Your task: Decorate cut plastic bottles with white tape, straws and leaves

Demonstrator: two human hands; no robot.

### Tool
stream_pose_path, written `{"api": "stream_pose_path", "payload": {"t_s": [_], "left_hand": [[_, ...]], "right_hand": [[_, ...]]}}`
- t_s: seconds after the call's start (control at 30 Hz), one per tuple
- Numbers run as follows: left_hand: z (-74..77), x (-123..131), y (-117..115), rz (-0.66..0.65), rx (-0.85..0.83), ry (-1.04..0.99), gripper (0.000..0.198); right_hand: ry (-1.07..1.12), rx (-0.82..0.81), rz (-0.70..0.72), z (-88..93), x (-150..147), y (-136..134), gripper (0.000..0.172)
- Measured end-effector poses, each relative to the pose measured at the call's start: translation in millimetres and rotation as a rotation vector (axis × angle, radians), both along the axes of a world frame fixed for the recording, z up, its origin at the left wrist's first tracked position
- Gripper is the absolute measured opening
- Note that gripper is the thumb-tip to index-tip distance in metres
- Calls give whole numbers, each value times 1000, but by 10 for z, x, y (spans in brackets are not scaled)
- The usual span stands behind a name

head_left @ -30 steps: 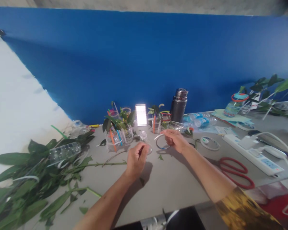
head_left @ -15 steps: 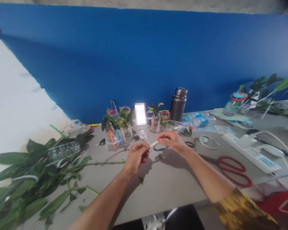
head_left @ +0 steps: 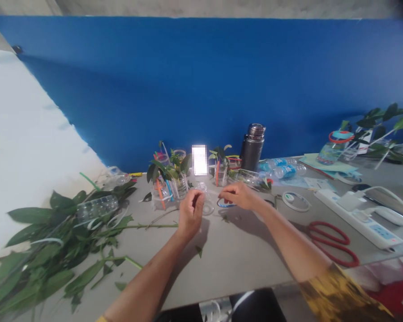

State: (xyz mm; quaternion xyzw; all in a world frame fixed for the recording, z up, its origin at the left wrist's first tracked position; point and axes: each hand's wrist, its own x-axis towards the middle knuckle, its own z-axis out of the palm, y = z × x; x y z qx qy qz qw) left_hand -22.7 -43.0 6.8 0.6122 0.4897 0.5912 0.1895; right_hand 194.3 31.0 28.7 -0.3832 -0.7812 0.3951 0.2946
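My left hand [head_left: 191, 211] is upright over the middle of the table, thumb against curled fingers; anything in its pinch is too small to make out. My right hand [head_left: 239, 197] hangs palm down to its right, fingertips pressed together, and what they hold, if anything, is hidden. Between the hands stands a small clear plastic bottle [head_left: 202, 187], partly covered by my left hand. A pale clear ring [head_left: 208, 208] lies in front of it. Under my right fingertips is a ring-shaped roll with a blue-white edge [head_left: 225, 205].
Cut leafy branches [head_left: 50, 237] cover the left side. Bottle vases with straws and leaves [head_left: 164, 192], a bright screen [head_left: 199, 161] and a dark thermos [head_left: 253, 147] line the back. Red-handled scissors [head_left: 336, 239], a white tape roll [head_left: 294, 202] and a power strip [head_left: 359, 219] lie right.
The white strip that was stretched between my hands no longer shows there. My hands have moved apart, the left tilting more upright. The camera view has shifted slightly.
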Motion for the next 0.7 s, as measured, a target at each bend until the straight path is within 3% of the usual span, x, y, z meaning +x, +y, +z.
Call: {"api": "stream_pose_path", "payload": {"t_s": [0.07, 0.13, 0.23, 0.33, 0.53, 0.7], "left_hand": [[-91, -49, 62, 126, 7, -89, 27], [-220, -91, 131, 181, -55, -165, 47], [-431, -113, 233, 143, -208, -207, 75], [-553, -112, 322, 91, -291, -226, 74], [-412, -174, 483, -42, -295, -277, 53], [-326, -154, 578, -215, -420, -608, 58]], "right_hand": [[-8, 17, -24, 117, 11, 72, 29], [-25, 36, -30, 241, 16, 151, 29], [-51, 88, -48, 345, 8, 252, 31], [-53, 175, -87, 267, -13, 322, 32], [71, 324, -40, -87, -63, 357, 21], [103, 232, -25, -96, -108, 283, 31]]}}
